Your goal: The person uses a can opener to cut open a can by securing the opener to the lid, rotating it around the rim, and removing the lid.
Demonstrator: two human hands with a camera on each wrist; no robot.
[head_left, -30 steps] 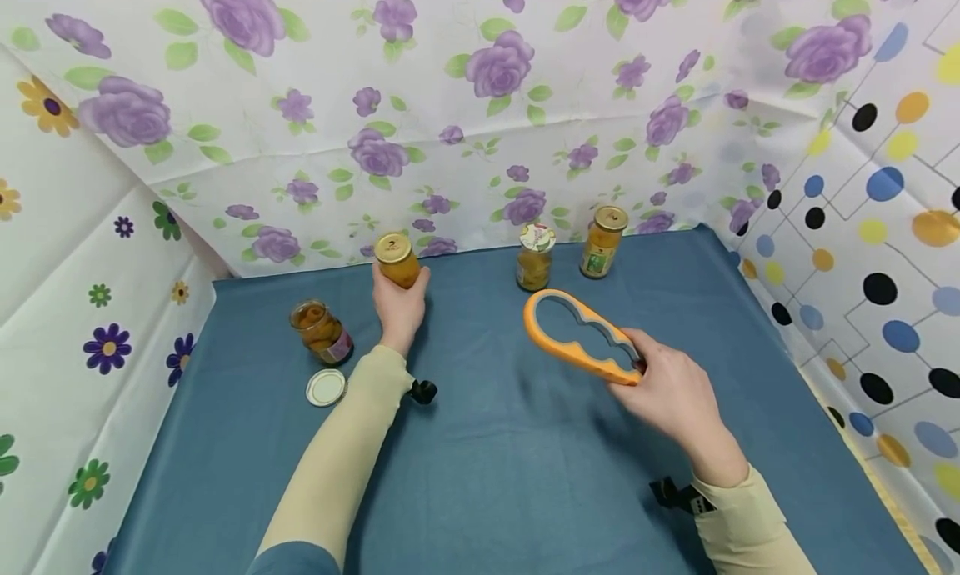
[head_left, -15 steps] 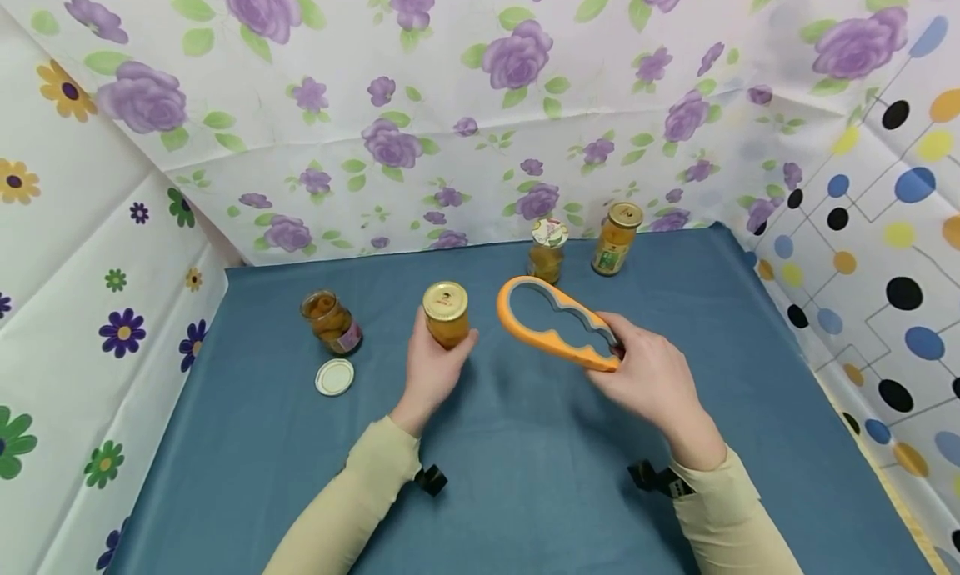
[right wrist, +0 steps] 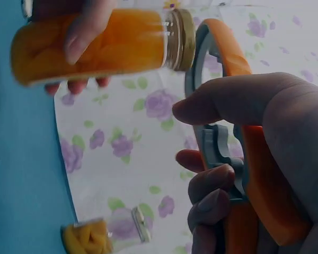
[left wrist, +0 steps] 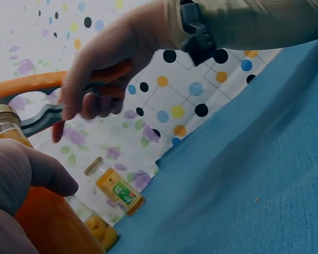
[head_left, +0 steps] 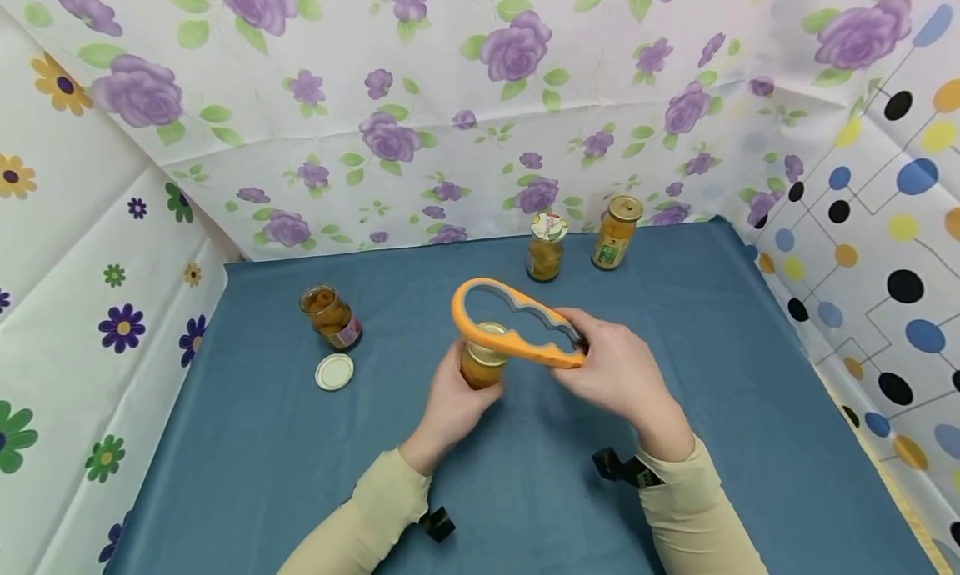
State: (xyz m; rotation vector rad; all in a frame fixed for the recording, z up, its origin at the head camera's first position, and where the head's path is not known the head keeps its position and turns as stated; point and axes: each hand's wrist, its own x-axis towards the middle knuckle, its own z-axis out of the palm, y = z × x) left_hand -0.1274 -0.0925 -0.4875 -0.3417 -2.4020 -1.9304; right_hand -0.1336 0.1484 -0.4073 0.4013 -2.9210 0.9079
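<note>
My left hand point(head_left: 455, 408) grips a glass jar point(right wrist: 122, 42) of orange contents, its gold lid point(right wrist: 187, 40) still on. The right hand point(head_left: 618, 367) holds an orange jar opener point(head_left: 517, 348) by its handle end. Grey scalloped edges line the inside of the opener. In the head view the opener's wide loop overlaps the top of the jar. From the right wrist, the loop stands right at the lid's face. The thumb point(left wrist: 53, 172) of the left hand wraps the jar's side in the left wrist view.
At the back stand a jar with a patterned lid point(head_left: 543, 250) and a gold-lidded jar point(head_left: 617, 232). Left on the blue cloth point(head_left: 262, 458) are an uncovered jar point(head_left: 331, 317) and a loose white lid point(head_left: 334, 372). Patterned sheets point(head_left: 390, 133) rise around the table.
My left hand has brought the jar from the back of the table toward the front and right. The right hand has moved the opener left, over the jar's lid.
</note>
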